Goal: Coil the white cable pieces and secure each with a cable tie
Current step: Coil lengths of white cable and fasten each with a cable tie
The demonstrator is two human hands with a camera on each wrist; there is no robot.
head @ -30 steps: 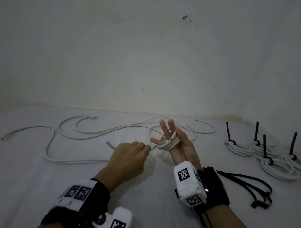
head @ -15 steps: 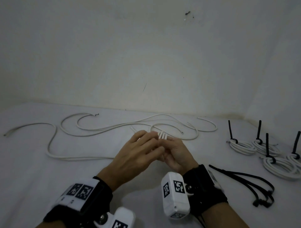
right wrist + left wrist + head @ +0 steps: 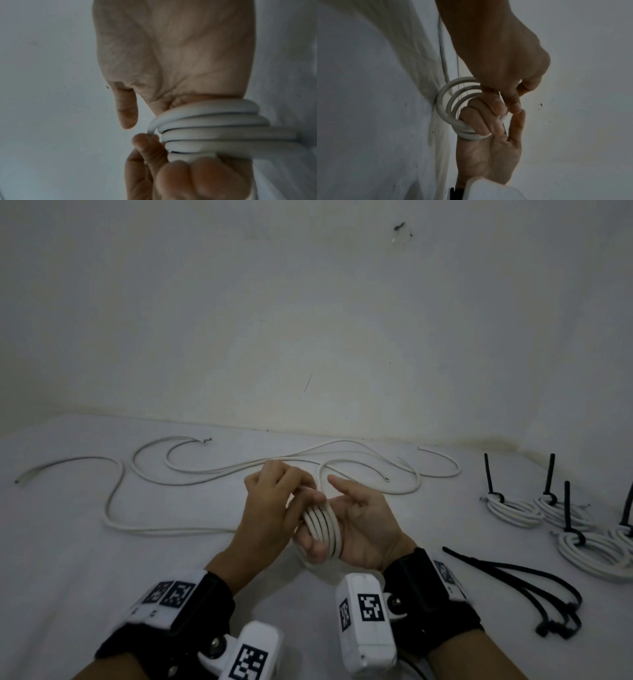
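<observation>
A white cable coil [image 3: 322, 523] of several turns is wound round the fingers of my right hand [image 3: 366, 522], whose palm faces me with the thumb raised. My left hand [image 3: 274, 508] closes in from the left, and its fingers grip the coil's turns. In the left wrist view the left hand [image 3: 488, 121] curls round the coil [image 3: 447, 108] under the right hand [image 3: 496, 54]. The right wrist view has the coil [image 3: 214, 129] across the right hand [image 3: 171, 54], with left fingertips [image 3: 150, 146] pinching a turn. The cable's end is hidden.
Loose white cables [image 3: 113, 501] snake over the white table [image 3: 102, 594] behind my hands. Several tied coils [image 3: 513, 510] with upright black tie tails sit at the right. Spare black cable ties [image 3: 513, 580] lie near my right wrist. A wall stands close behind.
The left hand left the cable tail and came over to the right hand. Both hands now hold the coil, which has more turns and no trailing end.
</observation>
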